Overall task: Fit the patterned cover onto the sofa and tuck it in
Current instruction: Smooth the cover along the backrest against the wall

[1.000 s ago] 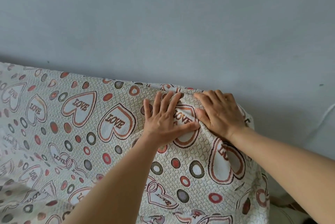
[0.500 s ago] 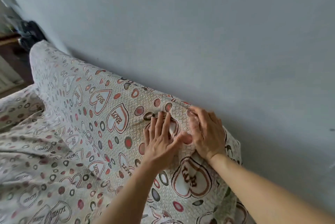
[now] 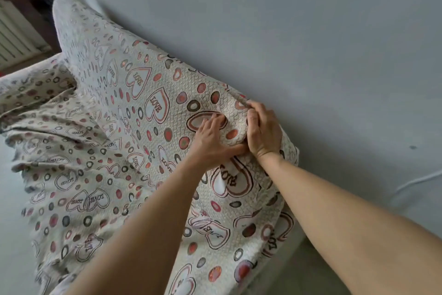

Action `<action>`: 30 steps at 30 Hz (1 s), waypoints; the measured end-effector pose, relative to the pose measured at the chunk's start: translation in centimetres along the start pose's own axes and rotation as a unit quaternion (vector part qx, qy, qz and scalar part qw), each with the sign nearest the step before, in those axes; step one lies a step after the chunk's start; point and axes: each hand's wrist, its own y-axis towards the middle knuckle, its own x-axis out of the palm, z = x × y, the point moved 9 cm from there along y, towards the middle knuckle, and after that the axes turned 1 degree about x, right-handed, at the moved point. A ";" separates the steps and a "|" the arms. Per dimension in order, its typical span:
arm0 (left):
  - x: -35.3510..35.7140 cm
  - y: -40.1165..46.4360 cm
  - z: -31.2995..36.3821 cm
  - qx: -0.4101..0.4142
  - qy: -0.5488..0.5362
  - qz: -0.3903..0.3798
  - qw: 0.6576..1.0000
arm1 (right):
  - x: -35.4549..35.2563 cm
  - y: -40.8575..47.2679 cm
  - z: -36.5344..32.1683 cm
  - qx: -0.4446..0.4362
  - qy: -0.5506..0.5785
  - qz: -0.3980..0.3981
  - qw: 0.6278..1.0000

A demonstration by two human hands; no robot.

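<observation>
**Trainee:** Where does the patterned cover [image 3: 134, 108] stand at this point?

**Instructor:** It lies draped over the sofa's backrest, running from the upper left of the frame down to the lower centre. The sofa itself is hidden beneath it. Loose folds remain at centre left, so by my estimate the fitting is only partly done.

**Trainee:** And the hands?

**Instructor:** Both work at the backrest's top edge, right of centre, close to the wall [image 3: 311, 31]. The left hand [image 3: 212, 139] presses into the fabric with its fingers bent, thumb reaching toward the other hand. The right hand [image 3: 262, 132] is curled over a raised ridge of cloth at the edge. Whether it truly pinches that ridge or only cups it, I cannot tell. The two hands touch at the thumb side.

**Trainee:** How should this step be performed well?

**Instructor:** Anchor with the left hand. Feed the ridge rearward over the edge with the right. Work in short sections, keeping the pattern straight. Avoid hard pulls, which would likely drag slack from the seat area.
</observation>
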 end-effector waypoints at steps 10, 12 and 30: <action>-0.6 0.8 0.1 0.008 0.044 0.009 0.999 | 1.2 0.5 -0.3 -0.029 -0.041 -0.052 0.997; -1.3 1.0 -0.1 -0.003 0.024 0.021 0.999 | 0.8 0.5 -0.4 -0.017 -0.003 -0.065 0.998; -0.2 -6.7 1.0 -0.078 -0.279 0.284 0.914 | -2.5 -1.7 1.5 -0.218 -0.192 -0.291 0.911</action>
